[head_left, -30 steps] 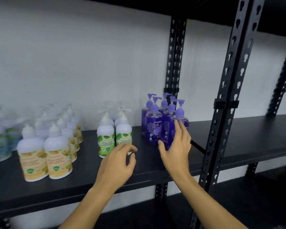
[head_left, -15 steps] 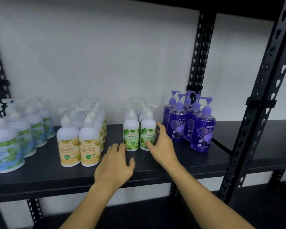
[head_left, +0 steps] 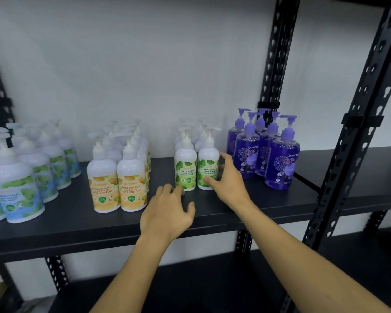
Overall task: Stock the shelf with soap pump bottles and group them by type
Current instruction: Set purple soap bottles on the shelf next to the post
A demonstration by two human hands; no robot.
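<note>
The left hand (head_left: 167, 213) is nearest, low over the front of the shelf (head_left: 77, 222). Its fingers are loosely bent and hold nothing; the fingertips lie just beside the base of the left green bottle (head_left: 185, 170), and I cannot tell if they touch it. The right hand (head_left: 226, 179) is a little farther. Its thumb is on the label of the right green bottle (head_left: 208, 169) and its fingers reach round the right side, so it holds this bottle low on the body.

The risk I see is tipping. These bottles are tall with a narrow pump on top, and they stand close in rows. A sideways push at the wrong height could knock the front one into those behind, and the whole row could fall. To the right, the purple bottles (head_left: 280, 161) are near the back of the right hand, so a quick move there could hit them and mix the groups.

The green-label bottles are white with white pumps, in two rows going back to the wall. Left of them stand the orange bottles (head_left: 117, 188), then the blue-green bottles (head_left: 18, 195) at far left. All stand upright and each type keeps its own group.
</note>
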